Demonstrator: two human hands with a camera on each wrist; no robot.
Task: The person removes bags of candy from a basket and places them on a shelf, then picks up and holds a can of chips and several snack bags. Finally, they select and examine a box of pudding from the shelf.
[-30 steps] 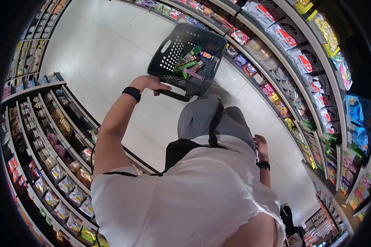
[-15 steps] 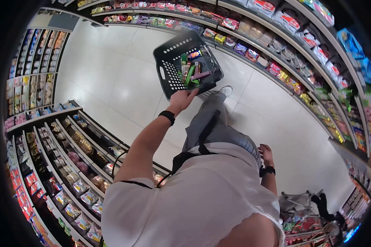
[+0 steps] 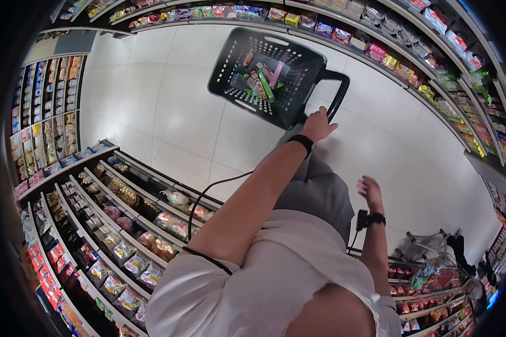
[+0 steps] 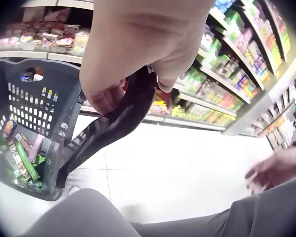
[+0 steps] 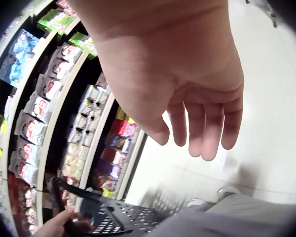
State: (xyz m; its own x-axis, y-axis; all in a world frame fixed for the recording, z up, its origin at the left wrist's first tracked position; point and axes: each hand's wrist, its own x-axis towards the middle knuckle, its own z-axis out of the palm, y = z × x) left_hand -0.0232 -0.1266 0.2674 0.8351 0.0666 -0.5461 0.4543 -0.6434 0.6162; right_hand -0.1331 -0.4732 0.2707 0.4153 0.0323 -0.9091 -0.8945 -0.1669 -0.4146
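A dark perforated shopping basket (image 3: 298, 62) hangs from its black handle (image 3: 343, 92), which my left hand (image 3: 319, 124) grips. In the left wrist view the fingers of my left hand (image 4: 143, 44) curl round the handle (image 4: 113, 121). Several snack packets in green, pink and brown (image 3: 264, 81) lie on the basket's bottom. My right hand (image 3: 371, 194) hangs beside the body, well apart from the basket. In the right wrist view my right hand (image 5: 182, 84) holds nothing, its fingers loosely extended.
Shelves of packaged sweets (image 3: 343, 36) curve along the far side and right. A lower shelf unit (image 3: 115, 210) stands at the left. Pale tiled floor (image 3: 174, 112) lies between them. A cart (image 3: 427, 247) stands at the lower right.
The basket has swung round, its handle now on its right side. My left arm reaches further across to the right. The shelves have shifted in view, and my right hand has risen slightly.
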